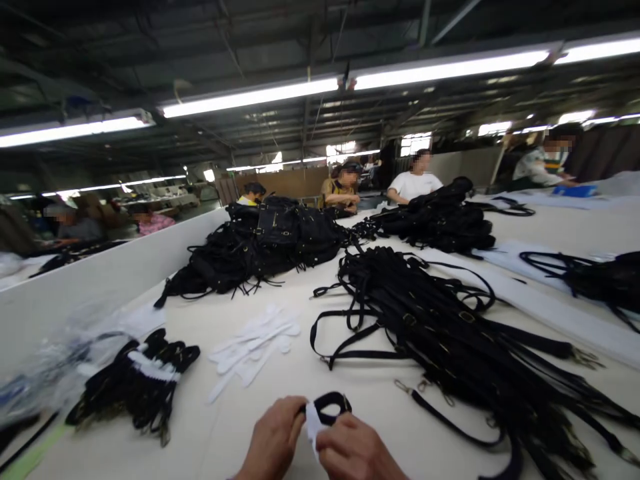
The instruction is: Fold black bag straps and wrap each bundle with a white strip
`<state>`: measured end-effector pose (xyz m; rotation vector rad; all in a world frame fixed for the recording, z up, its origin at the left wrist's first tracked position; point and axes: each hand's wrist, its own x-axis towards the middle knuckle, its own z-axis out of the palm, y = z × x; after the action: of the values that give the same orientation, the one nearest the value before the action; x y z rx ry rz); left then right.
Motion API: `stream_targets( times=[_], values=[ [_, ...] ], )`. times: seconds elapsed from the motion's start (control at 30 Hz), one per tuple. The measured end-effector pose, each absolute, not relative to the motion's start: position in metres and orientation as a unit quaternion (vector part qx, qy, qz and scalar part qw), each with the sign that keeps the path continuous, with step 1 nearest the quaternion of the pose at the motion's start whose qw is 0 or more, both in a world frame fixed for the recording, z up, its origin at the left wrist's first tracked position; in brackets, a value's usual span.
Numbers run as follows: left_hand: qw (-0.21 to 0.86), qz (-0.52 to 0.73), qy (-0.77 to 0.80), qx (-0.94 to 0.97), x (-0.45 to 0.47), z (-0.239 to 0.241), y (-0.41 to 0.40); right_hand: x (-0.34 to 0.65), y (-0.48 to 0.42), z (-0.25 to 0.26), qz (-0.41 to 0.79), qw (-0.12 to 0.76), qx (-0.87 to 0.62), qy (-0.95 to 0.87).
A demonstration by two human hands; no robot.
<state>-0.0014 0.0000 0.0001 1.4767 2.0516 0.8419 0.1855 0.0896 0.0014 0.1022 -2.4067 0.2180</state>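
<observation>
Head: strap (332, 397) btwn L grip (275, 437) & R grip (357, 447).

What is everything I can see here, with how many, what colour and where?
Held strap: 1, black, looped between the hands
Held strip: 1, white, against that strap
Loose strips: uncounted pile, white, beyond the hands, to the left
Strap pile: many, black, right
Bundled straps: several, black, left
Bag heaps: two, black, far side
Clear plastic: uncounted, transparent, left edge
Long sheet: 1, white, right
Blue item: 1, blue, far right
Table: 1, off-white, beneath the goods
Co-workers: at least six, varied clothes, background
Lights: several, white, overhead
Left hand: 1, bare, bottom centre
Right hand: 1, bare, beside it
</observation>
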Motion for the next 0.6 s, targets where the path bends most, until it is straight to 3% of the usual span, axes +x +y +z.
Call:
stream_targets(
  times=[0.2, 0.43, 0.6],
  values=[
    [0.450, 0.460, 0.649, 0.406, -0.003, 0.018, -0.001, 0.195, 0.091, 0.027, 0.110, 0.250, 0.024, -0.962],
    [0.596, 0.572, 0.519, 0.221, 0.008, 0.040, -0.020, 0.206, 0.093, 0.019, 0.116, 0.250, 0.006, -0.961],
    [0.698, 0.557, 0.405, 0.196, 0.026, 0.032, -0.028, 0.206, 0.091, 0.005, 0.092, 0.264, 0.044, -0.959]
  ],
)
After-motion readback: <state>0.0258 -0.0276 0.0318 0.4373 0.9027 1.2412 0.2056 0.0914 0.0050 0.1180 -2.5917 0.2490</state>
